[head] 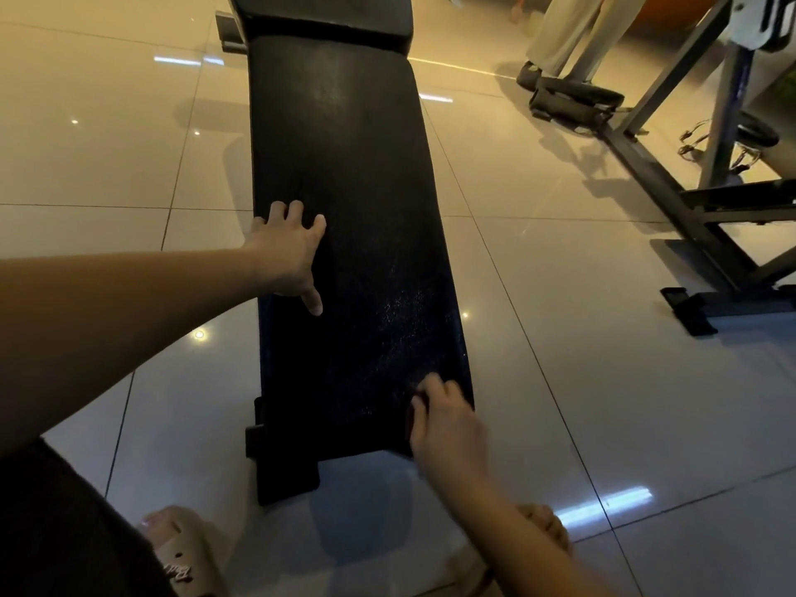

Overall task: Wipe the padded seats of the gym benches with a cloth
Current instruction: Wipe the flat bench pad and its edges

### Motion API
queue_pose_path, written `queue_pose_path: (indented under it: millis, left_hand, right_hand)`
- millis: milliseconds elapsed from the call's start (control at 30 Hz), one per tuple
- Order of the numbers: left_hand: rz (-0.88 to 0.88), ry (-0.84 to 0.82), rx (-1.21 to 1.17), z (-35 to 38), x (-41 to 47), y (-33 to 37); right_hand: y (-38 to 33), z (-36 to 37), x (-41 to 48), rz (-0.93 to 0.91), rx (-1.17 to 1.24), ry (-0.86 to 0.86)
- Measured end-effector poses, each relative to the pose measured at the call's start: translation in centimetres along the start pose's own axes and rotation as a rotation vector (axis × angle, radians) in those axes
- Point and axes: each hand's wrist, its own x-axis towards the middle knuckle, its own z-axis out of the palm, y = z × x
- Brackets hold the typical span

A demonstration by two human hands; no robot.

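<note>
Centrally, the black bench pad [344, 209] runs away from me. My left hand [288, 252] rests flat on its left edge, fingers spread; my right hand [443, 420] curls at its near right corner, and whether it holds a cloth I cannot tell.

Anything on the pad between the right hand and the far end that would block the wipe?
Only the left hand, resting on the left edge of the pad, ahead of the right hand at the near right corner. Otherwise the pad looks bare.
</note>
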Motion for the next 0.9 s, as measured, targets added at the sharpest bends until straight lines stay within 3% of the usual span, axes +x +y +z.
queue_pose_path:
  millis: [67,133,267,367,433,533,600,633,700,767,833,900]
  left_hand:
    - [0.001,-0.003,0.003,0.0,0.1,0.0]
    - [-0.006,-0.005,0.005,-0.2,0.1,0.2]
    - [-0.011,-0.006,0.004,-0.1,0.0,0.2]
    - [-0.018,-0.016,0.007,-0.2,0.2,0.1]
    - [-0.022,-0.007,0.006,-0.1,0.4,0.2]
    - [-0.014,-0.006,0.01,-0.1,0.4,0.2]
    - [-0.012,-0.002,0.013,0.0,0.4,0.2]
    - [-0.012,0.0,0.013,0.0,0.5,0.2]
    - [-0.007,0.001,0.004,0.1,0.5,0.0]
    - [-0.001,0.01,-0.003,0.3,0.4,-0.1]
    - [-0.001,0.014,0.0,0.4,0.4,-0.2]
    - [-0.001,0.015,0.006,0.4,0.6,-0.1]
  right_hand:
    - [-0.1,0.2,-3.1,-0.117,0.014,-0.078]
    - [0.7,-0.2,-1.7,-0.167,-0.006,-0.038]
    - [1.6,-1.9,6.4,0.085,-0.02,0.171]
    - [-0.1,-0.7,6.2,0.149,-0.049,0.253]
    - [-2.6,1.0,3.0,0.009,-0.009,0.18]
    - [-4.9,2.4,-1.1,-0.506,-0.04,-0.134]
    - [-3.5,1.8,0.4,-0.712,-0.145,-0.108]
    - [-2.3,1.2,1.8,-0.655,-0.154,-0.027]
    - [0.2,-0.4,5.5,-0.361,-0.103,0.164]
    - [1.8,-2.0,8.4,-0.091,-0.044,0.25]
    - [1.0,-1.7,9.1,0.069,-0.037,0.302]
    - [-1.3,-0.5,7.7,0.104,-0.002,0.312]
